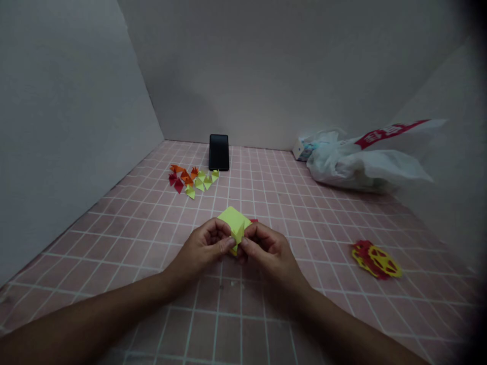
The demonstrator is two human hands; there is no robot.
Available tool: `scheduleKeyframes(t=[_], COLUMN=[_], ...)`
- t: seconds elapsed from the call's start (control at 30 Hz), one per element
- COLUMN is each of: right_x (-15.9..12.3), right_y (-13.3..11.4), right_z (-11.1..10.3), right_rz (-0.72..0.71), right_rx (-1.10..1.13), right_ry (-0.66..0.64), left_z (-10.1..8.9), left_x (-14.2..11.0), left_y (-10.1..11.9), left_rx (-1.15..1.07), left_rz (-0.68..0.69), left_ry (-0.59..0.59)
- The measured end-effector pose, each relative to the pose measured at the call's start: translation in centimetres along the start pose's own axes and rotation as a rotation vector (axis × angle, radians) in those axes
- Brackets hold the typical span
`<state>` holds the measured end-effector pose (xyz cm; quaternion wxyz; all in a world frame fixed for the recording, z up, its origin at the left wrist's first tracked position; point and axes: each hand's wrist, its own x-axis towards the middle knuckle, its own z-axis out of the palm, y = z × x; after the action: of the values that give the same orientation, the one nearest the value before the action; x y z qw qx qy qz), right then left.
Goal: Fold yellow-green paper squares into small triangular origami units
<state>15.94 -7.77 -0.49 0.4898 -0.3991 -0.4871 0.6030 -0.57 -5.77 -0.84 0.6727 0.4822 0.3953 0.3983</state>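
Observation:
Between my two hands is a small folded piece of yellow paper (238, 233), with a pointed flap standing up. My left hand (211, 241) pinches its left side between thumb and fingers. On the right side, my right hand (266, 243) closes thumb and fingertips on the same piece. Just beyond lies a flat yellow-green paper square (231, 215), partly covered by the hands and the folded piece. A bit of red paper (254, 220) peeks out behind my right fingers.
Folded paper pieces in red, orange (185, 176) and yellow (200, 183) lie at the back left, before a black phone (219, 152) propped upright. Red and yellow paper cutouts (382, 261) lie at right. A white plastic bag (350, 165) and a tissue box (302, 148) stand near the back wall.

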Motion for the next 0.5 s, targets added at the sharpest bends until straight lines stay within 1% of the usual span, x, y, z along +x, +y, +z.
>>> scheduleKeyframes(t=[0.07, 0.13, 0.3, 0.4, 0.5], right_x=[-0.12, -0.15, -0.09, -0.11, -0.13], right_y=[-0.13, -0.13, -0.09, -0.14, -0.11], right_z=[0.10, 0.16, 0.17, 0.10, -0.01], right_rz=[0.010, 0.013, -0.004, -0.016, -0.036], right_rx=[-0.039, -0.074, -0.164, -0.224, -0.275], right_ry=[0.008, 0.012, 0.027, 0.033, 0.011], left_z=[0.18, 0.35, 0.43, 0.32, 0.24], left_x=[-0.19, -0.42, -0.76, -0.76, -0.77], left_y=[0.28, 0.53, 0.65, 0.48, 0.36], left_rx=[0.050, 0.114, 0.180, 0.204, 0.262], left_rz=[0.093, 0.141, 0.142, 0.154, 0.181], left_ry=[0.064, 0.059, -0.001, 0.002, 0.022])
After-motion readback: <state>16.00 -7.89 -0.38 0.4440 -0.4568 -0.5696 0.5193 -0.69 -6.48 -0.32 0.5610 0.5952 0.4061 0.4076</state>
